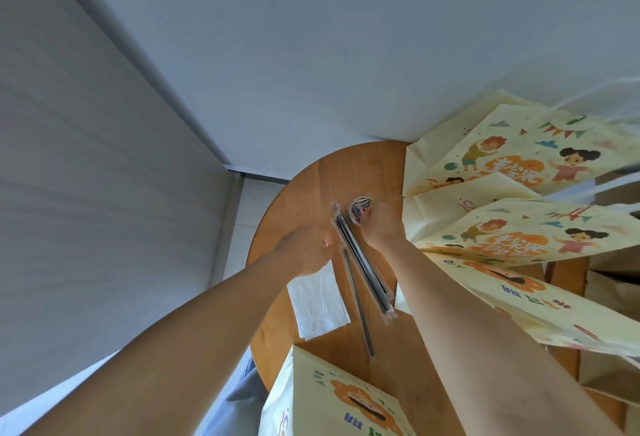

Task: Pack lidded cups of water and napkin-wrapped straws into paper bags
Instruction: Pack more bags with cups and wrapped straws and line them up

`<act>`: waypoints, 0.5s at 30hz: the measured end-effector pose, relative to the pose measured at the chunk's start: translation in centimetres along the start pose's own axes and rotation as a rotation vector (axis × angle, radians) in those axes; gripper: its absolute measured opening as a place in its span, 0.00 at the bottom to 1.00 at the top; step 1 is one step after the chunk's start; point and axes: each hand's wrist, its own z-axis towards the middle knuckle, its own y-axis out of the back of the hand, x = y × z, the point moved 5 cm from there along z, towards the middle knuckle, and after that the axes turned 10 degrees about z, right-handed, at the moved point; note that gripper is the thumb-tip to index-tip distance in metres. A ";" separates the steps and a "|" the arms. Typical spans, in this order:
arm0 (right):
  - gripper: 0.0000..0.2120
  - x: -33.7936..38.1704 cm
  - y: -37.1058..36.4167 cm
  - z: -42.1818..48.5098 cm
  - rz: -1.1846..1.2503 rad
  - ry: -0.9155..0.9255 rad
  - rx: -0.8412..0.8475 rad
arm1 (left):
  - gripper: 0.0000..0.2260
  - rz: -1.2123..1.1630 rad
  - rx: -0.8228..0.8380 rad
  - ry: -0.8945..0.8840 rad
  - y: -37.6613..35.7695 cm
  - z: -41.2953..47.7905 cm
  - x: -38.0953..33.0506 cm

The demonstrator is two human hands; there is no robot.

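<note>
Nearest us, a bag [329,397] lies on the table [301,193], just short of the pack's near end. Left of the pack [363,262] a loose straw [360,311] lies by itself. Its long axis runs almost parallel to the pack, far end leaning left and near end pointing at that bag. Left again of the pack, just beyond the straw, the napkin [318,300] lies flat, close beside the straw, though we cannot tell if they touch.

At the pack's far end the two hands meet. The left grip [304,252] has curled fingers, and its thumb seems to pinch the wrapper's left edge. The right grip [381,224] comes in from the pack's right, its fingertips hidden (so we cannot tell whether it holds anything). Just past the pack's far end stands a small tub [360,209] of coloured bits. More bags [502,158] fan out to the pack's right and beyond. We see no cups.

We judge wrapping comes next. The straw's far end sits just on the near side of the left grip, which is the closer hand to both straw and napkin.
</note>
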 end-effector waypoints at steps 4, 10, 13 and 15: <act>0.14 1.7 1.7 -3.5 0.188 0.064 0.042 | 0.12 -0.234 -0.119 -0.003 0.8 -1.6 -1.4; 0.16 4.1 4.7 -13.3 0.229 0.218 0.229 | 0.08 -0.375 -0.330 -0.089 2.4 -7.1 -4.7; 0.11 4.1 7.1 -18.9 0.389 0.267 0.205 | 0.07 -0.402 -0.376 -0.147 2.9 -11.6 -6.4; 0.09 3.6 8.5 -22.4 0.683 0.238 0.196 | 0.06 -0.522 -0.378 -0.171 3.0 -14.9 -7.4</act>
